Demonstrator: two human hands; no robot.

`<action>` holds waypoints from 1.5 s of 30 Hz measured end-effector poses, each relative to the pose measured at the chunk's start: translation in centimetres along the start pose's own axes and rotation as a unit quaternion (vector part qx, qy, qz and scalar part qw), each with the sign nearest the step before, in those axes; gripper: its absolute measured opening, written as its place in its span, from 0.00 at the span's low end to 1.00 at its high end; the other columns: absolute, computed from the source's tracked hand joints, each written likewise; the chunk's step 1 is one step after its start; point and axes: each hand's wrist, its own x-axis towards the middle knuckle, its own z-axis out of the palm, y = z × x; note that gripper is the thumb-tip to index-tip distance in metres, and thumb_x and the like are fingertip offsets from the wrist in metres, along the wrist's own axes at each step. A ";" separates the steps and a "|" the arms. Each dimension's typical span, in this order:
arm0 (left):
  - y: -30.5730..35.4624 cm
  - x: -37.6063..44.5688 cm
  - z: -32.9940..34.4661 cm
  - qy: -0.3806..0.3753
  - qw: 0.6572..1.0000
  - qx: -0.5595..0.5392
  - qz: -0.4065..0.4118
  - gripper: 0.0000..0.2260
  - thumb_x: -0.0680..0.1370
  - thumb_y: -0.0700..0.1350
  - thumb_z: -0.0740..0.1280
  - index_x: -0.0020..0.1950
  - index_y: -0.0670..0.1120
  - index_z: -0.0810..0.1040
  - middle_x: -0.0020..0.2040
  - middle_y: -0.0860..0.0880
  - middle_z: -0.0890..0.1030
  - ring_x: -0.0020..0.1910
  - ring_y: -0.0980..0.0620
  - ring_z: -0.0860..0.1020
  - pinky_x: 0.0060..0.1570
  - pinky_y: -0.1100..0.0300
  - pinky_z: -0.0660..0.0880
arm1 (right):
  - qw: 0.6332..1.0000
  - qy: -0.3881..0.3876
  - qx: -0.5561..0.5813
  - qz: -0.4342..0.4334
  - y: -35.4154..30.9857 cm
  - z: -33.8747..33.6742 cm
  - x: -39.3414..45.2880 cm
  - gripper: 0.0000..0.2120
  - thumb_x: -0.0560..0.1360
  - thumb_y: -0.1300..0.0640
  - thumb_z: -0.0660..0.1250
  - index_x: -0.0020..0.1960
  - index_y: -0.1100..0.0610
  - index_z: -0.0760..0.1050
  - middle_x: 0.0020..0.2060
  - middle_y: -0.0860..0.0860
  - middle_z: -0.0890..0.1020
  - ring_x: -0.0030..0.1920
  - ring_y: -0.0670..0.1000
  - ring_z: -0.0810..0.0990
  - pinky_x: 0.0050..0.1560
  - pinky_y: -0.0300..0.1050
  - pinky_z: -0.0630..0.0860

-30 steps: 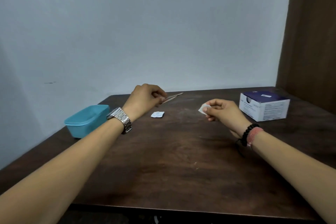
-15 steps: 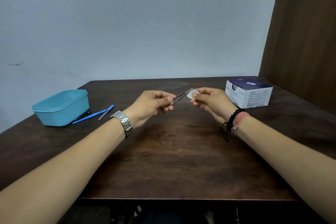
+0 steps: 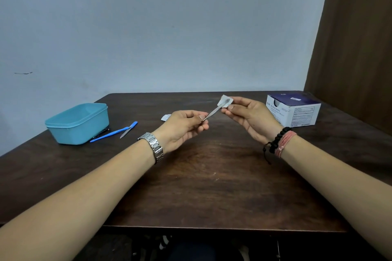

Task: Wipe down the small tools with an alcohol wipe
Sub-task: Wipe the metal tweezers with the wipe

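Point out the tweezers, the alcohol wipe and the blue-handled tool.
tweezers (image 3: 212, 112), head view, on the bare metal shaft between the hands.
alcohol wipe (image 3: 226, 101), head view, on its white face above the thumb.
blue-handled tool (image 3: 110, 134), head view, on the blue handle.

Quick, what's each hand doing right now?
Left hand: closed, pinching the tweezers.
Right hand: closed, holding the wipe around the tweezers' tip.

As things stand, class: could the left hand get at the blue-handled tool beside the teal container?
Probably not yet: the left hand pinches the tweezers. The table between it and the blue-handled tool looks bare.
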 end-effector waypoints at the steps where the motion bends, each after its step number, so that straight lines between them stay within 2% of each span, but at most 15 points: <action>1: -0.1 0.0 0.1 0.000 1.000 0.002 0.000 0.05 0.80 0.35 0.63 0.52 0.39 0.79 0.40 0.44 0.80 0.33 0.57 0.81 0.35 0.69 0.78 | 1.000 0.000 -0.003 -0.003 0.1 0.0 0.0 0.08 0.76 0.72 0.63 0.50 0.64 0.78 0.41 0.55 0.85 0.42 0.48 0.85 0.46 0.36 0.80; 7: -0.6 0.2 0.3 -0.018 0.998 0.051 0.011 0.06 0.80 0.35 0.62 0.50 0.40 0.78 0.39 0.45 0.79 0.32 0.57 0.80 0.36 0.69 0.78 | 0.999 0.010 -0.044 -0.010 0.3 0.0 0.0 0.03 0.75 0.68 0.67 0.47 0.63 0.79 0.37 0.53 0.82 0.35 0.45 0.80 0.41 0.35 0.79; 11: -0.6 0.2 0.5 -0.015 0.996 0.085 0.029 0.05 0.81 0.38 0.63 0.50 0.41 0.79 0.38 0.46 0.79 0.32 0.57 0.80 0.36 0.69 0.77 | 0.997 0.023 -0.068 -0.006 0.3 -0.1 0.0 0.02 0.75 0.67 0.67 0.45 0.62 0.79 0.34 0.51 0.82 0.33 0.44 0.78 0.38 0.34 0.78; 15: -0.8 0.3 0.4 -0.030 0.986 0.154 0.057 0.06 0.80 0.44 0.66 0.50 0.43 0.81 0.38 0.48 0.79 0.34 0.56 0.78 0.38 0.67 0.75 | 0.996 0.027 -0.089 0.000 0.2 -0.1 -0.2 0.02 0.74 0.66 0.68 0.44 0.62 0.79 0.33 0.50 0.82 0.33 0.44 0.78 0.38 0.34 0.78; 18: -0.9 0.3 0.3 -0.038 0.972 0.215 0.084 0.06 0.79 0.44 0.67 0.49 0.44 0.82 0.37 0.49 0.80 0.34 0.57 0.78 0.36 0.68 0.73 | 0.996 0.029 -0.088 0.000 0.2 -0.1 -0.2 0.02 0.74 0.65 0.69 0.45 0.61 0.79 0.34 0.50 0.82 0.34 0.44 0.79 0.38 0.35 0.78; 22: -1.0 0.3 0.3 -0.040 0.964 0.244 0.103 0.04 0.79 0.42 0.67 0.48 0.43 0.82 0.37 0.48 0.80 0.33 0.57 0.78 0.36 0.68 0.75 | 0.997 0.026 -0.076 -0.001 0.1 -0.2 -0.1 0.03 0.75 0.66 0.68 0.47 0.60 0.79 0.35 0.49 0.83 0.36 0.44 0.81 0.38 0.34 0.78; 26: -1.2 0.4 0.3 -0.039 0.956 0.269 0.108 0.07 0.80 0.42 0.66 0.51 0.40 0.81 0.37 0.48 0.80 0.33 0.57 0.78 0.37 0.67 0.75 | 0.997 0.015 -0.076 0.009 0.2 -0.2 0.0 0.04 0.75 0.66 0.68 0.49 0.60 0.80 0.35 0.48 0.83 0.35 0.43 0.79 0.37 0.34 0.77; 32: -1.3 0.5 0.5 -0.045 0.924 0.356 0.131 0.09 0.82 0.45 0.61 0.47 0.48 0.81 0.40 0.48 0.81 0.35 0.53 0.79 0.39 0.64 0.75 | 0.995 0.003 -0.096 0.009 0.3 -0.1 -0.1 0.03 0.74 0.65 0.68 0.46 0.59 0.80 0.35 0.49 0.81 0.35 0.43 0.78 0.37 0.34 0.76; 38: -1.1 0.3 0.4 -0.043 0.877 0.448 0.170 0.12 0.83 0.45 0.57 0.49 0.47 0.80 0.37 0.54 0.78 0.33 0.56 0.80 0.40 0.64 0.75 | 0.993 -0.007 -0.115 0.011 0.5 -0.2 0.0 0.04 0.75 0.66 0.68 0.48 0.60 0.80 0.37 0.51 0.81 0.35 0.43 0.79 0.38 0.33 0.77; 41: -1.2 0.4 0.4 -0.045 0.859 0.477 0.181 0.12 0.83 0.45 0.56 0.47 0.48 0.78 0.36 0.54 0.77 0.32 0.56 0.79 0.41 0.61 0.75 | 0.992 -0.010 -0.124 0.014 0.7 -0.2 0.0 0.04 0.75 0.65 0.68 0.48 0.61 0.81 0.35 0.50 0.81 0.35 0.43 0.79 0.38 0.34 0.76; 45: -1.1 0.4 0.4 -0.042 0.847 0.495 0.189 0.12 0.83 0.45 0.55 0.46 0.51 0.76 0.36 0.55 0.76 0.32 0.56 0.78 0.40 0.64 0.74 | 0.992 0.018 -0.124 0.008 0.7 -0.1 0.0 0.02 0.74 0.64 0.69 0.46 0.60 0.81 0.34 0.49 0.81 0.34 0.43 0.78 0.36 0.34 0.76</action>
